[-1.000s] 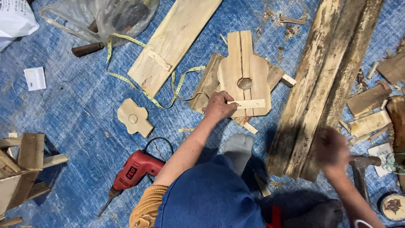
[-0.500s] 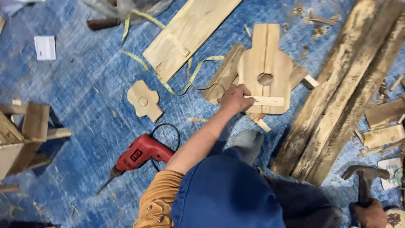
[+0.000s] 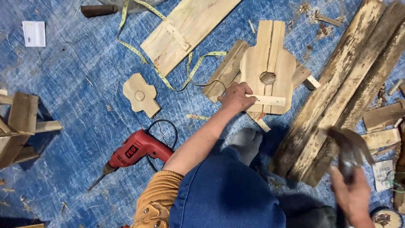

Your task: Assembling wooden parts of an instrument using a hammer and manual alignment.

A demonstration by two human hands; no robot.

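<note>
My left hand (image 3: 236,98) presses a thin wooden strip (image 3: 270,100) across the lower part of a guitar-body-shaped wooden cutout (image 3: 268,63) with a round hole in it. The cutout lies on short boards on the blue tarp. At the lower right my right hand (image 3: 352,196) grips a claw hammer (image 3: 350,145), which is raised and blurred by motion. My knee in blue jeans fills the bottom middle.
A red electric drill (image 3: 136,150) lies to the left of my arm. A small wooden cutout (image 3: 140,94), a yellow tape measure (image 3: 168,82) and a pale board (image 3: 190,31) lie further back. Rough planks (image 3: 346,88) run along the right; a wooden frame (image 3: 19,126) sits at the left edge.
My right hand has picked up the hammer from the right and lifted it toward the cutout. The left hand stays on the strip.
</note>
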